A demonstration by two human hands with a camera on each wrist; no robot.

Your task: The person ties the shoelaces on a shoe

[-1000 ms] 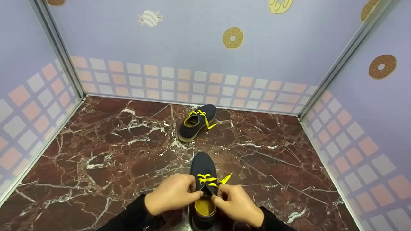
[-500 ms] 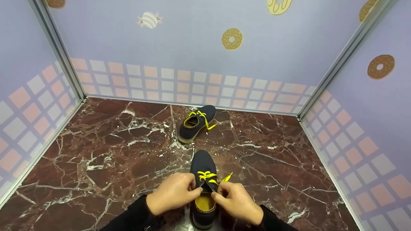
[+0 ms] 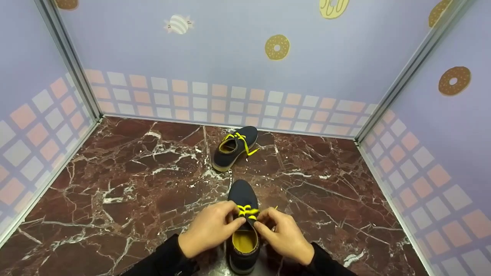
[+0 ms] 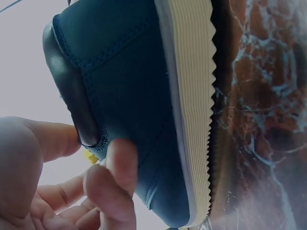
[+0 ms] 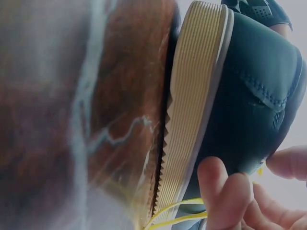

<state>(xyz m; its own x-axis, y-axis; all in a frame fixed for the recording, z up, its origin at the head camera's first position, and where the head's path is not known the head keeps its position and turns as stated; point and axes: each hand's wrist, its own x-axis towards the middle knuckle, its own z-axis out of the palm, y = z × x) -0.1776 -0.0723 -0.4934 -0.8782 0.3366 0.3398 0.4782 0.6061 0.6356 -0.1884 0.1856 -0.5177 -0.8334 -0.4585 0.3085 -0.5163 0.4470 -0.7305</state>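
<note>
left hand (image 3: 210, 229), right hand (image 3: 285, 235) pinching shoe (image 3: 244, 194) opening edges, wide floor (image 3: 333, 199) around

Seemingly a booth: donut-printed walls (image 3: 230, 46) on three sides of the floor (image 3: 345, 199), metal posts (image 3: 69, 57) at its far corners

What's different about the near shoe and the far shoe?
The near shoe points straight ahead; the far shoe slants right. The left hand and right hand pinch the near shoe's edges; neither hand touches the far shoe. Both shoes are dark, with yellow laces and yellow insides.
</note>
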